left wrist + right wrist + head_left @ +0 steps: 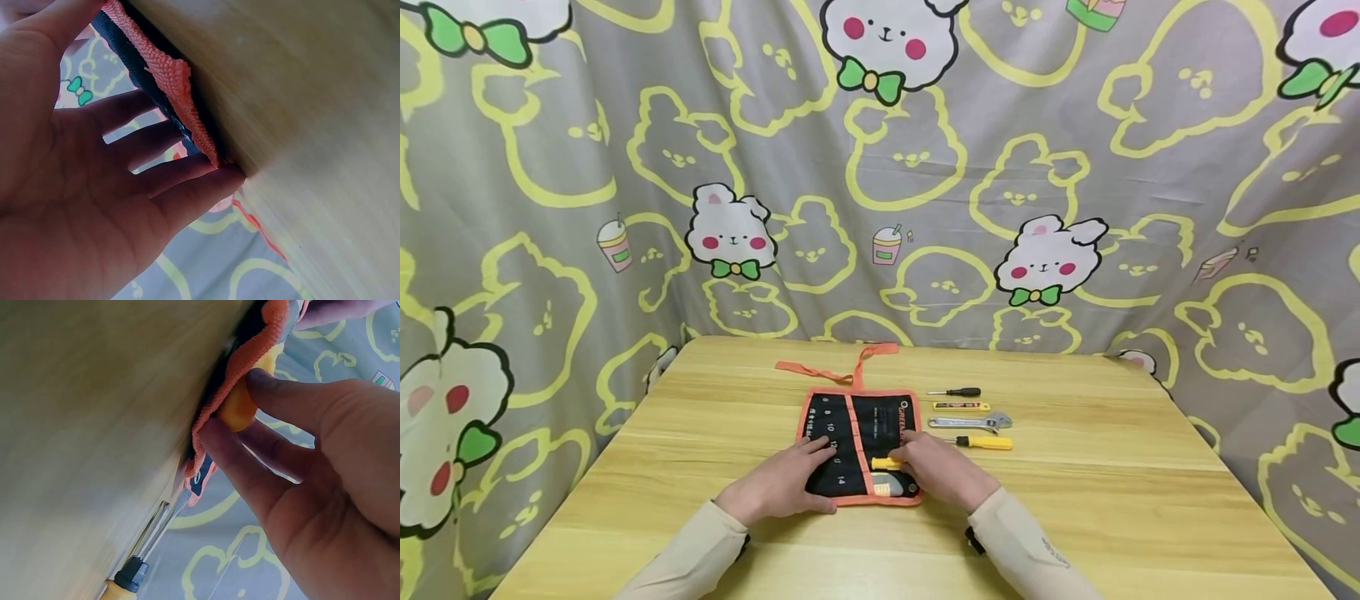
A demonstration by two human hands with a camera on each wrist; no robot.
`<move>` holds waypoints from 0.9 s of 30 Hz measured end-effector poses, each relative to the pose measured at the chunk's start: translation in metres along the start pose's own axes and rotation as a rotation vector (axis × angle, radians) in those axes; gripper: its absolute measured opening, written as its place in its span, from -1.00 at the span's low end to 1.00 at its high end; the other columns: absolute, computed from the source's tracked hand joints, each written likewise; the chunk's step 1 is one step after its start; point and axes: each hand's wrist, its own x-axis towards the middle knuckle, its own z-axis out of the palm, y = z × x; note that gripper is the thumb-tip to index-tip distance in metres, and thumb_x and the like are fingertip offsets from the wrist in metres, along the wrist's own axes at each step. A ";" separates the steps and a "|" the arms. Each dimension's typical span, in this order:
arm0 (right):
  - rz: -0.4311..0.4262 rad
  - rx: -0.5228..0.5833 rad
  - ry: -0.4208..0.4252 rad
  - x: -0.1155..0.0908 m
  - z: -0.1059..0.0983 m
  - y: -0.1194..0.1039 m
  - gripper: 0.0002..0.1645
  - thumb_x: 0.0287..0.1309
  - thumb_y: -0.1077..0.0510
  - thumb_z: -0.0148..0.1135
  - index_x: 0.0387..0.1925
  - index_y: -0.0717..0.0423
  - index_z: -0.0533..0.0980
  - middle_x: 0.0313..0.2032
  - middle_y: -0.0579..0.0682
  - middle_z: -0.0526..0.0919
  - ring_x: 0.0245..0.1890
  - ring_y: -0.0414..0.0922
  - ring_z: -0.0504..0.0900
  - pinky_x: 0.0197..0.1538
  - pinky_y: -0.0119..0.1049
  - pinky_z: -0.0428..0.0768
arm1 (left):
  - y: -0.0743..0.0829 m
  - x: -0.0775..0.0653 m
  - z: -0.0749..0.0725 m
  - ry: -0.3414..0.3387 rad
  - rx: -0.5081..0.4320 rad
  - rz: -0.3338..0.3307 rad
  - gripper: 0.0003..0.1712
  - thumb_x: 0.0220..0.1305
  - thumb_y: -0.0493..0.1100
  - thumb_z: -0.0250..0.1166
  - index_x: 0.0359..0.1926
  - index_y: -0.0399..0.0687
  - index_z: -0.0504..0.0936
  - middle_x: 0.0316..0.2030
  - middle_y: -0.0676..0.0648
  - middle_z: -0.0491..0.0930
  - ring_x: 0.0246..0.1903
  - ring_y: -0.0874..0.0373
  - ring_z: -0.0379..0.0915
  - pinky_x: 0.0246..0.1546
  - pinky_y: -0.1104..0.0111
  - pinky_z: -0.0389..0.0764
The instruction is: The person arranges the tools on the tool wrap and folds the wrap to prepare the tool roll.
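Note:
A black tool pouch (826, 483) with orange edging lies unfolded on the table, numbered slots on its left panel. My left hand (786, 479) rests on that panel with fingers spread, the thumb by the near edge. In the left wrist view the fingers reach along the orange edging (169, 78). My right hand (943, 467) pinches the rounded end of a yellow tool handle (237, 411) between thumb and fingers, over the pouch's right panel. The tool's far end is tucked from sight. Nearer me, a grey-and-yellow tool (886, 485) lies in the pouch.
Right of the pouch lie a black-handled screwdriver (962, 392), a slim yellow tool (961, 407), an adjustable wrench (973, 422) and a yellow-handled screwdriver (991, 442). Orange ties (857, 367) trail from the pouch's far edge. A patterned curtain (820, 167) hangs behind the table (1097, 500).

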 end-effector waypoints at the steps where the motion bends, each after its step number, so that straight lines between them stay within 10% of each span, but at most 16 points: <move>1: 0.007 0.000 -0.003 0.001 0.000 -0.001 -0.81 0.41 0.24 0.24 -0.17 0.00 0.76 -0.24 -0.03 0.70 -0.29 -0.22 0.64 -0.29 -0.41 0.61 | 0.000 0.000 0.000 0.001 0.001 0.000 0.00 0.13 0.27 0.51 0.42 -0.23 0.44 0.47 -0.31 0.29 0.45 -0.39 0.17 0.38 -0.18 0.33; 27: 0.070 0.040 0.022 0.015 0.003 -0.012 -0.79 0.33 0.18 0.35 -0.04 0.04 0.72 -0.17 -0.07 0.71 -0.22 -0.23 0.66 -0.11 -0.36 0.69 | -0.003 0.002 0.001 0.001 -0.003 0.012 -0.01 0.14 0.27 0.50 0.41 -0.24 0.45 0.46 -0.32 0.31 0.44 -0.39 0.19 0.38 -0.17 0.34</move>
